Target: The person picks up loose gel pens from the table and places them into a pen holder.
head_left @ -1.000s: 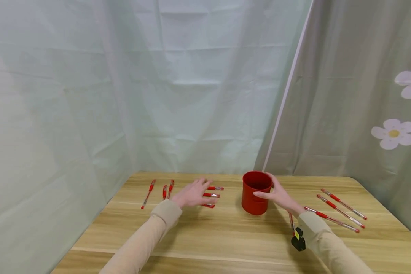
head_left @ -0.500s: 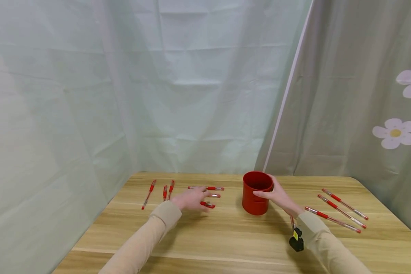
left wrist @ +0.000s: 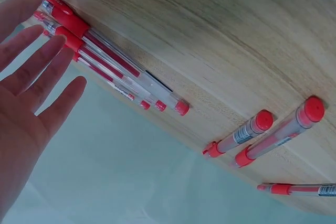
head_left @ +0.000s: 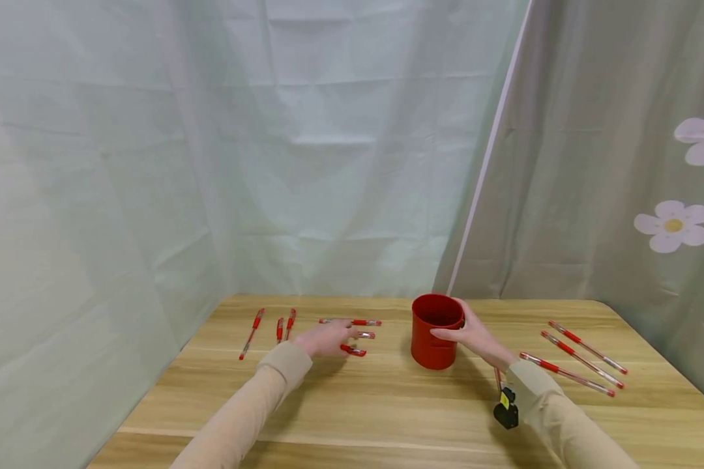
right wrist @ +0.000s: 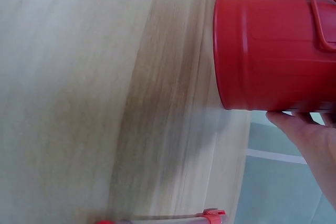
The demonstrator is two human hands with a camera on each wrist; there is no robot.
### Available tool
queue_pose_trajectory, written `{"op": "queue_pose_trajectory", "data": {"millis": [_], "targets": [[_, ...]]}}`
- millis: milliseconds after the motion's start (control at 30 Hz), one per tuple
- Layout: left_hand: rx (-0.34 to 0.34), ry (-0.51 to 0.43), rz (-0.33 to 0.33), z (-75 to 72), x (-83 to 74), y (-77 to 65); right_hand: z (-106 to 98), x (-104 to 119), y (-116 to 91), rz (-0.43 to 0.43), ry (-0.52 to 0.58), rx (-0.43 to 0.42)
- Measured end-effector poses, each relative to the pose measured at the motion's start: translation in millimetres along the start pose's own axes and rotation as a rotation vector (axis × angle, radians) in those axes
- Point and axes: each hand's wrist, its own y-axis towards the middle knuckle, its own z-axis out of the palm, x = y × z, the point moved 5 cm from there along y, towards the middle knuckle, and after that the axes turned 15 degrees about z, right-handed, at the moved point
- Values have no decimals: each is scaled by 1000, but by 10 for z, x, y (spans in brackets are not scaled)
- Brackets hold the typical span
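Since a second ago, the left hand (head_left: 322,339) has drawn back, uncovering more of the farthest of three red pens (left wrist: 105,63); its fingers are loosely spread beside their caps, contact uncertain; the right hand (head_left: 475,335) grips the red cup (head_left: 433,353), upright, right of those pens, mid-counter (head_left: 387,417).

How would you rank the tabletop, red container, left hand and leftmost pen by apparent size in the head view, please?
From largest to smallest, by visible area:
1. Tabletop
2. Red container
3. Left hand
4. Leftmost pen
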Motion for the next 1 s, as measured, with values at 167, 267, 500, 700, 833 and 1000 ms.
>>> {"op": "queue_pose_trajectory", "data": {"millis": [167,267,500,700,833,1000], "targets": [[14,-5,-32,-3,2,15,44,58,-28,-4,-2,39],[14,2,-37,-3,8,25,59,61,-39,-1,-2,47],[20,65,-23,41,16,50,73,27,-67,0,-7,41],[6,105,40,78,-12,64,92,10,-113,9,-13,28],[-2,93,73,106,-22,69,103,-10,-119,34,-17,29],[-21,71,89,113,-34,105,93,-17,-138,33,-14,20]]}}
